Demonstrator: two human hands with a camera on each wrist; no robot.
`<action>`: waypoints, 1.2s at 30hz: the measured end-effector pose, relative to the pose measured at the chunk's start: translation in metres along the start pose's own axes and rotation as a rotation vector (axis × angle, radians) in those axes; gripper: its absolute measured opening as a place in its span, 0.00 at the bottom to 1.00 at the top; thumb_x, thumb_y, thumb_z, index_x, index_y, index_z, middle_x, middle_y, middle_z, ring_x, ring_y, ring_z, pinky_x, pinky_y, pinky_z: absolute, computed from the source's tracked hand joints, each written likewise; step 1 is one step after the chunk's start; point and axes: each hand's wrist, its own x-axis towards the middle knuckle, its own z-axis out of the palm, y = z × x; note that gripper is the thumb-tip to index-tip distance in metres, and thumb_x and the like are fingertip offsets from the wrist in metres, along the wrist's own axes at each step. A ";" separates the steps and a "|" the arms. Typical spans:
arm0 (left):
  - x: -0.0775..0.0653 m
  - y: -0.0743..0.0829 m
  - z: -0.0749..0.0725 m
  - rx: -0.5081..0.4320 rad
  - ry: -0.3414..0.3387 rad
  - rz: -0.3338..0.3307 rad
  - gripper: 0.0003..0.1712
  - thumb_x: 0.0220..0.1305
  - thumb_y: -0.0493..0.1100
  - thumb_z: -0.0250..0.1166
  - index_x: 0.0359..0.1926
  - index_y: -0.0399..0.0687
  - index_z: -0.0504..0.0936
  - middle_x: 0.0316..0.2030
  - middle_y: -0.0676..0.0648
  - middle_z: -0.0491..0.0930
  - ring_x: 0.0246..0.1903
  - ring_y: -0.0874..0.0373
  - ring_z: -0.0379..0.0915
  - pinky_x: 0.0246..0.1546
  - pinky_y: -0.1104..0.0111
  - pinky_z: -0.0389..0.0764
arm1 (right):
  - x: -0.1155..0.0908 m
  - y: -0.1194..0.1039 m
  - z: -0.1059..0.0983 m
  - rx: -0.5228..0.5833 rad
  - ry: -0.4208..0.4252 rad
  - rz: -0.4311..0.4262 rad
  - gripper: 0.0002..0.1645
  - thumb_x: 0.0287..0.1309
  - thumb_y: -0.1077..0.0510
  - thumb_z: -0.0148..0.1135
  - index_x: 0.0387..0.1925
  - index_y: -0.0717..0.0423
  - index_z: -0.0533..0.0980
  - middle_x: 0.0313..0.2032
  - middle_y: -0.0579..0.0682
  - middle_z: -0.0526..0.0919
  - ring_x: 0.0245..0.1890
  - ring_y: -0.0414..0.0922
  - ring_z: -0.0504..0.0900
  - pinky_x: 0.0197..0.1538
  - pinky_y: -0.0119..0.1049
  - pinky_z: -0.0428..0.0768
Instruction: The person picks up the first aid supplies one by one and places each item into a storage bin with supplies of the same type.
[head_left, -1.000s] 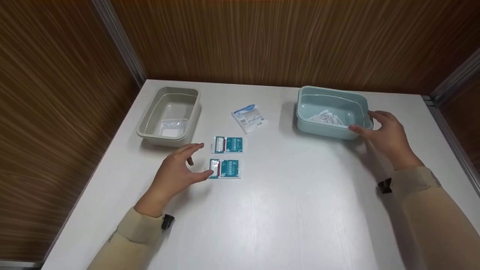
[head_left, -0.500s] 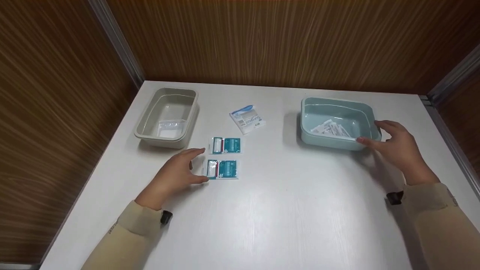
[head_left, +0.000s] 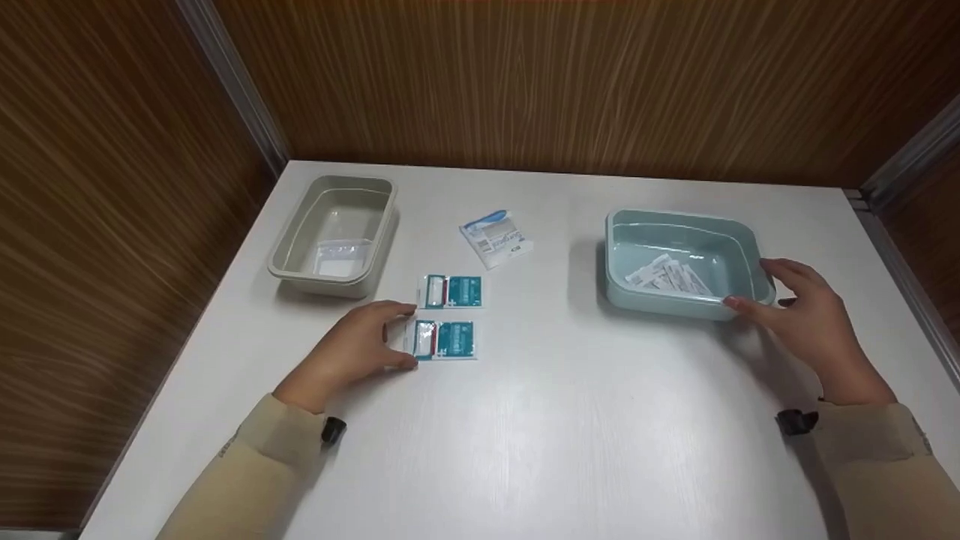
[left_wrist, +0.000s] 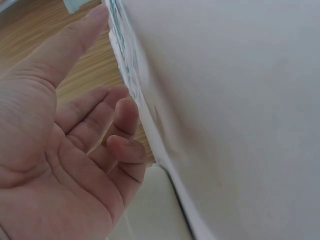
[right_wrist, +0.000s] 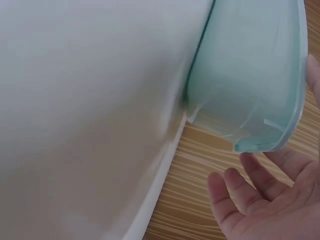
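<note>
On the right, my right hand (head_left: pixel 817 322) grips the right end of a light blue plastic bin (head_left: pixel 656 302), thumb at the near rim and fingers at the far side. Several small white packets (head_left: pixel 669 276) lie inside the bin. My left hand (head_left: pixel 349 349) is low beside the lower of two teal-and-white sealed packets (head_left: pixel 456 341), thumb and index finger apart at its left edge. The upper teal packet (head_left: pixel 463 292) lies just beyond. In the left wrist view, the thumb of the left hand (left_wrist: pixel 65 145) reaches the packet edges while the other fingers curl loosely.
A beige bin (head_left: pixel 384 232) stands at the left with a clear-and-white packet (head_left: pixel 341 259) in it. Between the bins lies a white and blue packet printed "Surgical" (head_left: pixel 499 240). Wood-grain panels (head_left: pixel 525 82) border the white table (head_left: pixel 562 442) at the back and sides.
My right hand has drawn the blue bin toward me and slightly right. My left hand's thumb and index finger have come somewhat closer together beside the lower teal packet.
</note>
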 end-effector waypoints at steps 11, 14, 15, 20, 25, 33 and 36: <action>0.003 -0.004 0.002 0.000 -0.019 0.035 0.50 0.57 0.40 0.89 0.79 0.46 0.79 0.78 0.40 0.79 0.82 0.39 0.70 0.87 0.43 0.69 | -0.002 -0.001 0.004 0.007 0.003 0.002 0.63 0.68 0.30 0.78 0.88 0.59 0.62 0.87 0.68 0.61 0.77 0.73 0.72 0.49 0.15 0.71; 0.006 -0.002 0.003 0.011 -0.025 0.049 0.50 0.57 0.40 0.89 0.79 0.45 0.79 0.78 0.40 0.79 0.81 0.39 0.71 0.87 0.43 0.69 | -0.004 0.000 0.004 0.010 -0.002 0.013 0.64 0.68 0.29 0.77 0.88 0.58 0.61 0.88 0.68 0.59 0.75 0.75 0.73 0.46 0.13 0.71; 0.006 -0.002 0.004 0.016 -0.028 0.054 0.49 0.57 0.40 0.89 0.79 0.45 0.79 0.78 0.40 0.80 0.81 0.39 0.71 0.87 0.43 0.70 | -0.005 0.000 0.004 0.010 -0.001 0.014 0.64 0.69 0.29 0.77 0.89 0.58 0.61 0.88 0.68 0.58 0.74 0.75 0.74 0.46 0.13 0.70; 0.008 0.002 0.004 0.033 -0.037 0.066 0.48 0.57 0.39 0.89 0.78 0.44 0.80 0.77 0.41 0.81 0.80 0.41 0.73 0.86 0.45 0.71 | -0.009 0.000 0.005 0.004 0.004 0.011 0.63 0.69 0.30 0.77 0.89 0.58 0.61 0.88 0.69 0.58 0.73 0.76 0.75 0.48 0.16 0.78; 0.008 0.004 0.003 0.042 -0.047 0.065 0.47 0.58 0.39 0.88 0.78 0.46 0.81 0.77 0.41 0.81 0.80 0.40 0.73 0.86 0.44 0.71 | -0.014 0.004 0.005 0.012 0.009 0.008 0.62 0.70 0.32 0.77 0.88 0.59 0.61 0.88 0.70 0.58 0.74 0.77 0.73 0.44 0.10 0.69; 0.005 0.006 0.001 0.054 -0.053 0.152 0.44 0.56 0.42 0.87 0.75 0.46 0.84 0.74 0.44 0.83 0.76 0.43 0.77 0.82 0.45 0.77 | -0.011 0.003 0.004 0.010 0.001 0.006 0.63 0.69 0.32 0.78 0.89 0.59 0.61 0.88 0.69 0.59 0.75 0.75 0.72 0.44 0.08 0.69; 0.004 0.008 0.002 0.017 -0.041 0.159 0.44 0.56 0.43 0.88 0.74 0.47 0.84 0.74 0.45 0.83 0.71 0.44 0.80 0.79 0.47 0.80 | -0.008 0.002 0.004 0.010 -0.006 0.005 0.63 0.69 0.32 0.78 0.89 0.58 0.60 0.88 0.68 0.59 0.75 0.75 0.73 0.44 0.08 0.68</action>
